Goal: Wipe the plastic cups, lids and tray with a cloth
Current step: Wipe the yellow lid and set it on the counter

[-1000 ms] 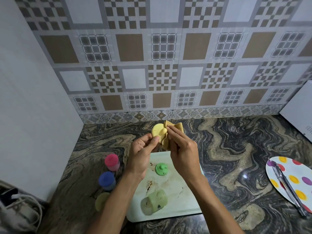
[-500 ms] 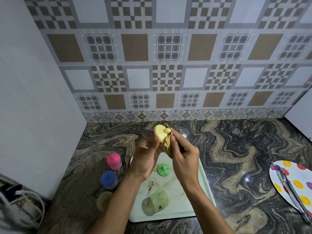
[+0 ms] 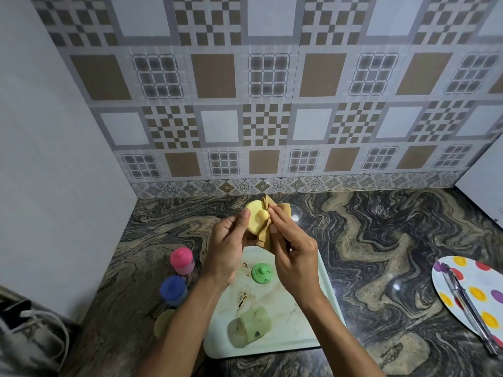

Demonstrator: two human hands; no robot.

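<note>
Beyond the fingers (image 3: 281, 218) rises a tiled wall (image 3: 272, 104), its squares alternating plain brown, plain white, fine checks and grey grids, all framed in grey. Along its foot, just past the fingers, runs a narrow ornamental border (image 3: 326, 183) of floral medallions. Well to the left of the fingers stands a plain white wall (image 3: 54, 159), meeting the tiles at a corner. Below and around the fingers spreads a glossy stone countertop (image 3: 381, 240), dark with swirling tan and grey veins. To their right it carries small bright glints of light (image 3: 396, 287). Far right, a white panel (image 3: 484, 186) cuts in at the frame's edge.
</note>
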